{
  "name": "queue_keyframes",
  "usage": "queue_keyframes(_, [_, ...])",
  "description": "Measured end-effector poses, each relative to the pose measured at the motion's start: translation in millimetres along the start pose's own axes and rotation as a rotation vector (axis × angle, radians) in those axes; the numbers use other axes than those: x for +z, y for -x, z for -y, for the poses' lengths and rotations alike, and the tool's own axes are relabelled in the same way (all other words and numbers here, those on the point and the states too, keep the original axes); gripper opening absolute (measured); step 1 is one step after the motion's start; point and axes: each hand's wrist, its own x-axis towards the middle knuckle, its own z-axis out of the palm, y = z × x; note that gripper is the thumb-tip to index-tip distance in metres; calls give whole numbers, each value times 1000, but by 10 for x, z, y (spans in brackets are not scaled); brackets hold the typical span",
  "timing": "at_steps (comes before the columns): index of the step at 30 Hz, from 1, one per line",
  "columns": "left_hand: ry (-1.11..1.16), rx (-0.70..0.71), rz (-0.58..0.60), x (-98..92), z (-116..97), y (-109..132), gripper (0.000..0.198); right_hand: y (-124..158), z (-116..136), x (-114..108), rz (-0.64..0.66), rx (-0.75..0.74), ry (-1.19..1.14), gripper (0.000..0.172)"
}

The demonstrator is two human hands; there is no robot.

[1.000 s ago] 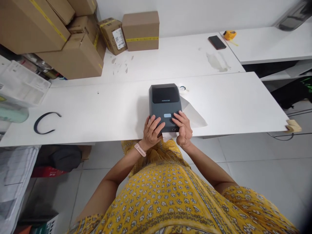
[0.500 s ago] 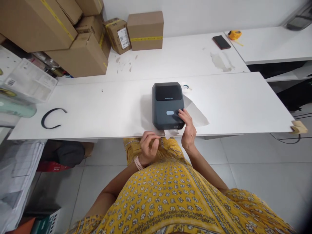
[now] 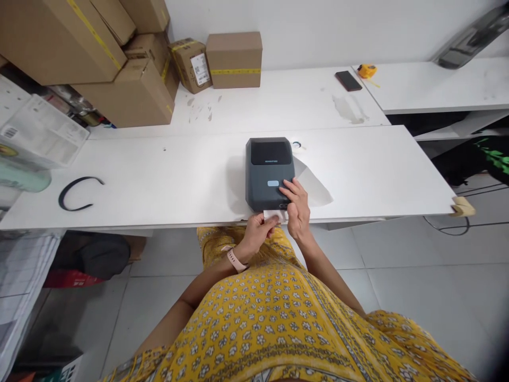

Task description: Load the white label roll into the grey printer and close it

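Observation:
A dark grey label printer [image 3: 270,172] stands near the table's front edge, its light blue button facing up. A short piece of white label paper [image 3: 272,214] sticks out from under its front. My left hand [image 3: 257,233], with a pink band on the wrist, is closed on that paper, thumb on top. My right hand [image 3: 297,211] grips the printer's front right corner, fingers on the top and thumb bent at the front edge. Beside the printer, partly behind my right hand, lies a loose white sheet [image 3: 316,185].
On the white table [image 3: 191,180] lie a black headband [image 3: 68,192] and a small dark ring [image 3: 296,144]. Behind are a phone [image 3: 348,80], a yellow tape measure [image 3: 366,71] and several cardboard boxes [image 3: 234,58]. A wooden block [image 3: 463,206] sits at the right corner.
My left hand has moved right and closed on the label paper. My right hand stays at the printer's corner, its thumb now showing at the front. The view has shifted slightly.

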Motion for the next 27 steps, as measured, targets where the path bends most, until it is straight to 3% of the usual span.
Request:
queue_keyframes(9, [-95,57,-22,-72,150,-75,61,-226,150,13,110,115,311,38])
queue_keyframes(16, [-190,104,-3,-152,147,-24,56,-272,139,-43,153,149,239,35])
queue_keyframes(18, [-234,192,-92,-230,123,40,54,-205,98,-88,136,182,116,43])
queue_keyframes(21, [-268,453,-381,-371,40,103,46,-77,12,-127,9,280,-4,55])
queue_keyframes(23, [-292,618,-492,-446,-53,85,38,-13,-44,-127,-58,342,-48,56])
queue_keyframes(27, [-358,745,-400,-498,-282,-123,46,-44,-95,-129,-81,351,-85,58])
